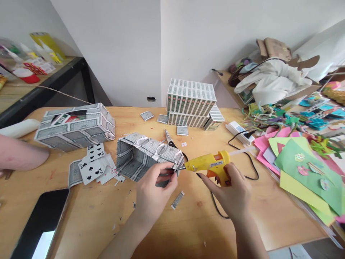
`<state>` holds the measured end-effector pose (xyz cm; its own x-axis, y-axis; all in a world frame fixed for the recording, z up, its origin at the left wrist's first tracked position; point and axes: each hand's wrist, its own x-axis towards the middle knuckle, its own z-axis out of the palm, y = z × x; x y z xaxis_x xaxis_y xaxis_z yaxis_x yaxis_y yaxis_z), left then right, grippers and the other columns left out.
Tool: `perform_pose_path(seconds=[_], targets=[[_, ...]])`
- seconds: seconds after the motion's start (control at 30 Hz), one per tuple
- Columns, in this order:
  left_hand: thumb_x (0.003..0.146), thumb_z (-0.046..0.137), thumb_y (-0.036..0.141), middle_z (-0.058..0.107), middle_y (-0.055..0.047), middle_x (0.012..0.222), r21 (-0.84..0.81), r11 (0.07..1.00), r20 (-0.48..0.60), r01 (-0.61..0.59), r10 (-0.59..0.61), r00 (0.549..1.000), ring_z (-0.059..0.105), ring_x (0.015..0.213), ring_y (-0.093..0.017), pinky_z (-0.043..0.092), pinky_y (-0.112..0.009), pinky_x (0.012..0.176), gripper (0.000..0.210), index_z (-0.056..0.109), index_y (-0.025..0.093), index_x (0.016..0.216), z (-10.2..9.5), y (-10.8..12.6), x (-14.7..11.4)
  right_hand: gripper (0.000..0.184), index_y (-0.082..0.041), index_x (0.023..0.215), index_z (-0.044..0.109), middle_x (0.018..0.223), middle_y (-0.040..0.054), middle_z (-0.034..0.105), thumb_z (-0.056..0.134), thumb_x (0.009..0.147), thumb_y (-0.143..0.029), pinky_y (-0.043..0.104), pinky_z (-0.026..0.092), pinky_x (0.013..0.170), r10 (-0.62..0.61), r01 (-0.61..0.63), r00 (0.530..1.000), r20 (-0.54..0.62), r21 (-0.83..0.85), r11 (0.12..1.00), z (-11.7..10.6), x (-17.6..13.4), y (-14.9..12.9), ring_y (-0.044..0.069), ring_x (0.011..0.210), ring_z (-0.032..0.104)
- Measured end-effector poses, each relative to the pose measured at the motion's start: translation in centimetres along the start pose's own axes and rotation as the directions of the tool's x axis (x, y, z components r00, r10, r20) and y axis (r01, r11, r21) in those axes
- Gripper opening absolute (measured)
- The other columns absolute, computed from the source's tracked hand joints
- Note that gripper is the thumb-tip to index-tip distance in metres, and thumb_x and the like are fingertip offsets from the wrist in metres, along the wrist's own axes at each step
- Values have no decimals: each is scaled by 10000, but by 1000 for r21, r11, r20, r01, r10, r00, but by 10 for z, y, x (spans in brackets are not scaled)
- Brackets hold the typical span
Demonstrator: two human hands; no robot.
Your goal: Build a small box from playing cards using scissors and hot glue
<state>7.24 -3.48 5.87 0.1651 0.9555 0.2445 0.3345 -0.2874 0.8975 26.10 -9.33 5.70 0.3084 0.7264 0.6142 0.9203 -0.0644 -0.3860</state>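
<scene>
A hollow box built from folded grey-backed playing cards (159,149) sits mid-table with its open side toward me, curled white-edged flaps along its top. My left hand (155,187) is closed, thumb and fingers pinching at the box's near right end; the exact pinched spot is partly hidden. In my right hand (231,190) is a yellow hot glue gun (207,163), a clear glue stick poking from its back. Its nozzle points left and meets the box corner beside my left fingertips. Behind the box lie scissors (169,138), partly covered. A small folded card strip (178,200) rests below.
A second card box (78,126), loose playing cards (93,171) and a phone (40,223) lie left, near another person's arm (21,154). Stacked card packs (190,102) stand behind. A power strip (239,132), black cord (253,178) and coloured paper (309,172) are right.
</scene>
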Motion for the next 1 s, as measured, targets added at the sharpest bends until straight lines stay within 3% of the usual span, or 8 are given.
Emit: perform_pose_path(seconds=[0.23, 1.0], targets=[[762, 620, 153, 716, -12, 814, 4, 1000, -2, 3, -3, 1000, 708, 657, -132, 618, -217, 632, 180, 633, 198, 935, 0, 1, 0, 357, -226, 609, 298, 559, -74, 375, 616, 770, -198, 195, 303, 419, -4, 4, 1000, -14, 27, 1000, 1, -1, -2, 61, 451, 333], [757, 629, 156, 716, -6, 807, 1, 1000, 2, -1, 1, 1000, 706, 638, -131, 617, -216, 618, 190, 639, 201, 941, 0, 0, 2, 341, -222, 588, 290, 570, -71, 327, 581, 742, -134, 187, 291, 421, 2, -1, 1000, -16, 19, 1000, -6, 1, -6, 64, 468, 296]])
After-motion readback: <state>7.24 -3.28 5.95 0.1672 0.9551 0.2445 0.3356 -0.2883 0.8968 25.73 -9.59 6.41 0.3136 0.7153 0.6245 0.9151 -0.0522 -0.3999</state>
